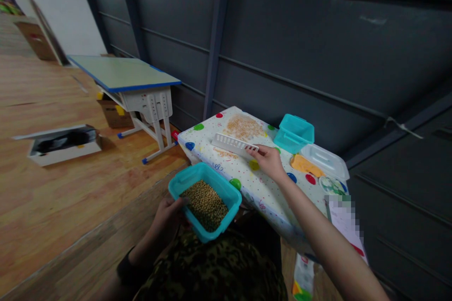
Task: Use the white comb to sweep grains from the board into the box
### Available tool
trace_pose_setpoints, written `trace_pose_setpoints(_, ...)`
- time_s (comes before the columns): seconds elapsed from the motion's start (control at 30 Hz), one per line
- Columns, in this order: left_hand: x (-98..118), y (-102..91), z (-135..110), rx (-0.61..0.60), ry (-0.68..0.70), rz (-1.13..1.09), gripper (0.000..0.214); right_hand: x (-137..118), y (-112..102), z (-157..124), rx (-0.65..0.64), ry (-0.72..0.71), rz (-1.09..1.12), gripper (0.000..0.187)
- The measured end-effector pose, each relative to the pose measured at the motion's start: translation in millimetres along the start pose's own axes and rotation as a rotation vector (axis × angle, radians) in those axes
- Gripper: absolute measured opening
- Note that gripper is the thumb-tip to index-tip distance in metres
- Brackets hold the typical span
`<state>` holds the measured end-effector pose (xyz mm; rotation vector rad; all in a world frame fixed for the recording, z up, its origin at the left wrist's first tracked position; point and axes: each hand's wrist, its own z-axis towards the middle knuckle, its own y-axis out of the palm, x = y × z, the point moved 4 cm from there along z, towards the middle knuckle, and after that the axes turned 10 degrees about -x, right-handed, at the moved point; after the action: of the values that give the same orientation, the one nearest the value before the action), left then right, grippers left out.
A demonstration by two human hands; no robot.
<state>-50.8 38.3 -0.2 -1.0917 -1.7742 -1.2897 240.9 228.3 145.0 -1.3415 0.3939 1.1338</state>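
Landmark: the spotted table (254,188) stood in front of me, against the dark wall.
Left hand: my left hand (169,214) was closed on the near corner of a teal tub (226,188), thumb over the rim.
Teal tub: I held it in the air off the table's near left corner, above my lap, tilted a little.
Contents: greenish beans (206,204) filled its bottom.
Right hand: my right hand (269,161) reached over the table's middle, fingers bent on the end of a white slotted strip (231,143); I could not tell whether I pinched it or only touched it.
White slotted strip: it lay flat on the table's left half.
Grain: a pale grain pile (243,127) lay at the table's far edge, just beyond the strip.
Other things: a second teal tub (294,133) and a clear lid (326,160) sat along the table's far right side.
Floor: a blue-edged desk (123,73) stood well left of the table.
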Motion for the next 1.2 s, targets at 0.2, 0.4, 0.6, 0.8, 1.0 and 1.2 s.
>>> trace_pose_setpoints(0.2,6,1.0,-5,0.011,-0.005,0.037,0.053,-6,-2,1,-0.041,0.004,-0.018,0.038)
trace_pose_setpoints(0.4,-1,-1.0,0,0.005,-0.010,0.034,0.054,-17,-1,-8,-0.001,0.033,0.073,0.049)
trace_pose_setpoints(0.6,-2,-4.0,-2,-0.056,-0.043,0.048,0.049,-8,23,-6,-0.040,0.215,0.325,0.048)
trace_pose_setpoints(0.8,3,-6.0,-7,-0.083,-0.014,0.004,0.047,10,9,-7,0.033,0.447,0.482,0.031)
trace_pose_setpoints(1.0,-8,-6.0,1,-0.050,-0.031,0.021,0.053,18,-19,-21,0.104,0.517,0.520,0.024)
trace_pose_setpoints(1.2,-7,-4.5,1,-0.094,-0.026,0.033,0.048,28,-46,-35,0.177,0.534,0.504,0.025)
